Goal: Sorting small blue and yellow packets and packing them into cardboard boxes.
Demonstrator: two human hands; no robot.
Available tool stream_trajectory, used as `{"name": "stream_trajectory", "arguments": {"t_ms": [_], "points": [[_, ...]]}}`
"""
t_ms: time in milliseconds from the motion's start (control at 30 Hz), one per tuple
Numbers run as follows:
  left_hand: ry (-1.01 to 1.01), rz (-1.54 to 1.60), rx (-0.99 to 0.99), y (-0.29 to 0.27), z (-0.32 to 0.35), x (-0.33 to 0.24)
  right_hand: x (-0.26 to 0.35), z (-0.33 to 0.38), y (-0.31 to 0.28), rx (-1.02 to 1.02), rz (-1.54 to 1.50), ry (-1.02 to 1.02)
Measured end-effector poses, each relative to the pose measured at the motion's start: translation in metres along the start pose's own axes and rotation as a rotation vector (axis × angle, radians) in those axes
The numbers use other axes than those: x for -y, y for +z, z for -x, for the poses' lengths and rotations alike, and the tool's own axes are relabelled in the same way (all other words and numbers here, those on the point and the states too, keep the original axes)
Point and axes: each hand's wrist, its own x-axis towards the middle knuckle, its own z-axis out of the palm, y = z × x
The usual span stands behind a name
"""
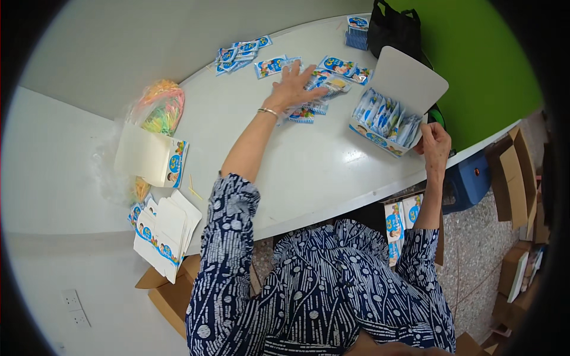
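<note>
My left hand (292, 89), with a bangle at the wrist, reaches out flat with spread fingers over a loose heap of small blue-and-white sachets (303, 114). Whether any sachet is under its palm is hidden. At the right, a small white carton (380, 140) stands with its lid raised, filled with a row of upright sachets (380, 111). The curled fingers of my right hand (436, 143) grip this carton at its near right corner; the fingertips are partly out of sight behind it.
More sachets (236, 56) lie at the table's far edge. A sachet stack (357, 39) sits beside a black bag (394, 28). At the left are an open carton (145, 155), flattened cartons (163, 231) and a bag of coloured strips (163, 110). A blue stool (468, 184) stands below the right edge.
</note>
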Motion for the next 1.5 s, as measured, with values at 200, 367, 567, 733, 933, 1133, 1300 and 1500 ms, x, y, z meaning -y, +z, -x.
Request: {"name": "stream_trajectory", "arguments": {"t_ms": [200,367,567,733,933,1133,1300,1500], "points": [[0.012,-0.192,0.095,0.019,0.027,-0.013,-0.009,-0.002,-0.014,-0.021,-0.024,0.019],[0.092,-0.102,0.294,-0.029,0.086,-0.013,0.010,0.016,-0.012,-0.077,-0.097,0.019],[0.082,-0.280,0.377,-0.067,-0.018,-0.059,0.018,0.103,-0.003,0.177,-0.045,-0.245],[0.511,-0.134,-0.173,0.038,-0.098,-0.053,0.008,0.141,0.060,0.407,0.036,-0.415],[0.507,-0.173,0.200,0.029,-0.064,-0.041,-0.007,0.136,0.066,0.467,0.077,-0.563],[0.423,0.179,0.510,-0.059,-0.041,0.029,-0.005,0.129,0.070,0.542,0.236,-0.699],[-0.096,-0.101,-0.033,-0.070,-0.129,0.147,-0.011,0.129,0.072,0.559,0.248,-0.751],[-0.458,-0.386,-0.271,-0.023,-0.131,0.176,-0.013,0.132,0.069,0.574,0.268,-0.716]]}}
